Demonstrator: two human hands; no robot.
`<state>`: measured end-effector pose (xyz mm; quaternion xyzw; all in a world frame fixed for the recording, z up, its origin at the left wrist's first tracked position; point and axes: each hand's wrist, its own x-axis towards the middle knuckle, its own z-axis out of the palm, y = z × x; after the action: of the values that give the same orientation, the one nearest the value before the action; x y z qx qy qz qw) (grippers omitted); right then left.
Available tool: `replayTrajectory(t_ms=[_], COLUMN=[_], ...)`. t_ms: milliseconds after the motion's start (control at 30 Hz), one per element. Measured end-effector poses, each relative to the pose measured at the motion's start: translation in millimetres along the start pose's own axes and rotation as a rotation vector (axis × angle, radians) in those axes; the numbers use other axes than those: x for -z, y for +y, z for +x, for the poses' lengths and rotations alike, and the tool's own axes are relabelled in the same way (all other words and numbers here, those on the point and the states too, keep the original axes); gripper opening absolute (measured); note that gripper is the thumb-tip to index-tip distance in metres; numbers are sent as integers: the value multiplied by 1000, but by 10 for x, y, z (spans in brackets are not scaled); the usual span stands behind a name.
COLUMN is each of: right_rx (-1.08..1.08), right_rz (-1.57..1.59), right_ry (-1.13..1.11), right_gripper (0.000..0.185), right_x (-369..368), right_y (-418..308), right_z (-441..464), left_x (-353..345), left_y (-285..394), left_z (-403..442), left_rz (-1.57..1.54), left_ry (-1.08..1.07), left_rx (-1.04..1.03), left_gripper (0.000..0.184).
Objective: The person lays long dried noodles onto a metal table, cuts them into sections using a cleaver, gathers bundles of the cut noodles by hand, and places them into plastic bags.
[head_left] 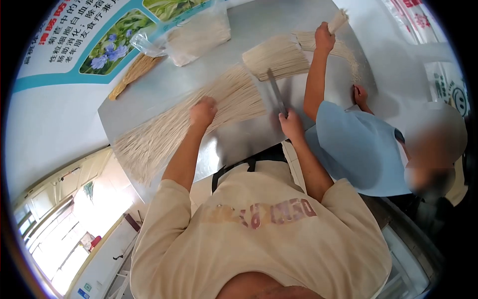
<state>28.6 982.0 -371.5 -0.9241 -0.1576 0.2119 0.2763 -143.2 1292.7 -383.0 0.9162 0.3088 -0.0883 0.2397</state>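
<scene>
My left hand (202, 110) lies on top of a long spread of thin dried noodles (159, 134); its fingers are slightly blurred and look bent but apart. A long flat knife (277, 92) is in my right hand (292, 124), gripped by the handle near the table's front edge. The blade points away from me, its tip close to a shorter cut block of noodles (276, 57). Between that block and the long spread there is a narrow gap.
A co-worker in blue (358, 149) on the right holds a noodle bundle (338, 21) above loose noodles (343, 50). A clear plastic bag (199, 37) and a straw brush (133, 74) are at the back of the metal table (239, 134). A printed poster (114, 45) stands behind.
</scene>
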Motion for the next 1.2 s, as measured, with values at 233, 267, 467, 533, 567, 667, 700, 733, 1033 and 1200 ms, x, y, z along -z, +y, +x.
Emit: replayTrajectory(t_ms=[233,267,467,533,567,667,700,733,1033,1200], right_rx=[8,-13,46,42,26,50,52,58,-196,-248], right_rz=[27,32,-48,-66,-76,-135,-147,-154,305,435], right_ry=[-281,-291,-190,-197,-199,-132,-129,-128,-140,-238], right_gripper=[36,35,38,38,39,38,38,38,33,35], right_x=[-162,-162,-321,-319,-330,-427,-422,-409,-446,-1135], right_y=[-524,-575,-596,-659,-681,-589,-592,-589,-1580,-2189], right_z=[303,291,200,183,183,229,232,228,-440,-786], left_x=[-53,-69,-37,104,205,302,320,358,491,344], left_y=[33,40,78,143,186,-2,-88,-212,-1275,-1202], left_z=[109,108,117,75,34,-22,-18,-5,340,383], left_rz=[106,109,94,79,36,-58,-106,-113,-128,2], left_ry=[53,66,44,21,21,97,171,176,253,48], left_rx=[-86,-69,14,40,50,35,10,13,-207,-255], left_gripper=[21,19,21,24,24,23,23,23,33,38])
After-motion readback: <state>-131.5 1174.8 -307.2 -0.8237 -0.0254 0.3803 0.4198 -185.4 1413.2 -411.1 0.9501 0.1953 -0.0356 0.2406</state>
